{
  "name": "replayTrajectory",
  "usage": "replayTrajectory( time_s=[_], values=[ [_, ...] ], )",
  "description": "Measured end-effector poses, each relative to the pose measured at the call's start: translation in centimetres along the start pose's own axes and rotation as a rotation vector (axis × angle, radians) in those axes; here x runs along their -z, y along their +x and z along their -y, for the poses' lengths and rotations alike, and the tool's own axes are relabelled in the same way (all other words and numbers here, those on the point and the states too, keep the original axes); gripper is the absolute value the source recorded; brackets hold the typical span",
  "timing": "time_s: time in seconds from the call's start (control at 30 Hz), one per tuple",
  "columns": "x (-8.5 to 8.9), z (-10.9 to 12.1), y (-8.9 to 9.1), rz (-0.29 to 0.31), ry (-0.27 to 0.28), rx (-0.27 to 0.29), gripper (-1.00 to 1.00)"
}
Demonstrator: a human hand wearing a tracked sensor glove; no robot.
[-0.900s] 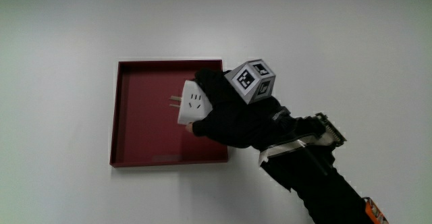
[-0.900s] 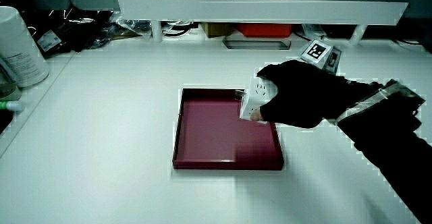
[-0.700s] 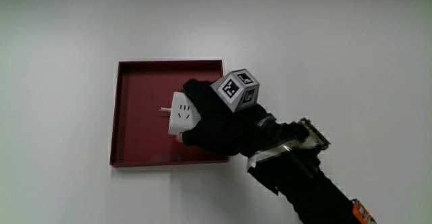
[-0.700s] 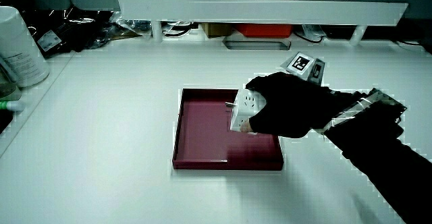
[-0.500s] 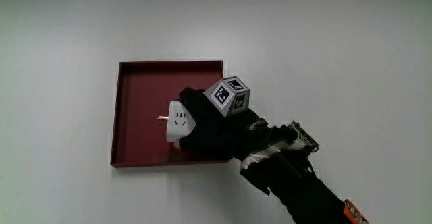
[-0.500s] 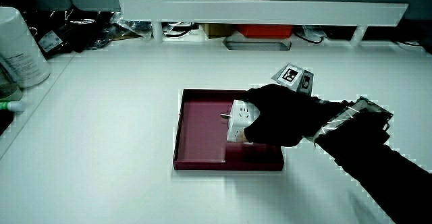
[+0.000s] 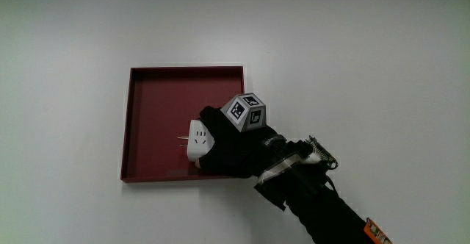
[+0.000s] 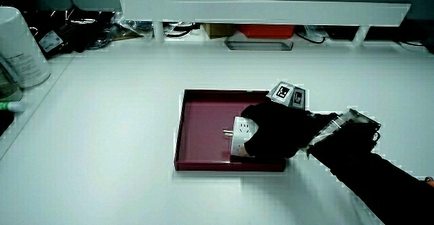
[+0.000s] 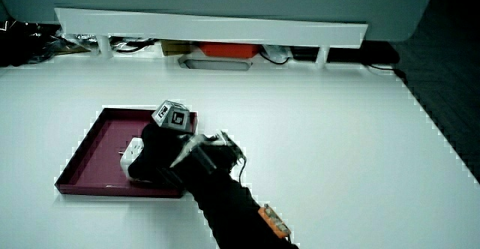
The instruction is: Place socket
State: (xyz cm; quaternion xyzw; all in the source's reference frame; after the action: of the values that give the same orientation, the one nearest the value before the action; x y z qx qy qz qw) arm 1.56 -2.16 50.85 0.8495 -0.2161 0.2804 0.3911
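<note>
Socket (image 7: 197, 139), white, prongs out: grasped in hand (image 7: 233, 150), low over red tray (image 7: 150, 90), by its edge nearest the person. Grip clenched round socket. Placement nearly done; setting down and letting go left.

A dark red tray (image 9: 88, 153) lies on the white worktop (image 9: 315, 129). The gloved hand (image 9: 154, 157) is over the tray's near part, fingers wrapped around a white socket (image 9: 133, 154) low inside it. The patterned cube (image 9: 172, 115) rides on the hand's back, and the forearm (image 9: 225, 208) runs toward the person.
</note>
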Motion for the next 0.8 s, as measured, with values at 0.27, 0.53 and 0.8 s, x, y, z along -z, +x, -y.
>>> replayTrajectory(
  time_s=[0.27, 0.53, 0.8],
  values=[
    [0.0, 0.0, 0.1, -0.038, -0.022, 0.012, -0.08],
    [0.2, 0.0, 0.5, -0.064, -0.045, 0.011, -0.38],
    [-0.8, 1.3, 0.8, -0.118, -0.069, -0.048, -0.69]
  ],
)
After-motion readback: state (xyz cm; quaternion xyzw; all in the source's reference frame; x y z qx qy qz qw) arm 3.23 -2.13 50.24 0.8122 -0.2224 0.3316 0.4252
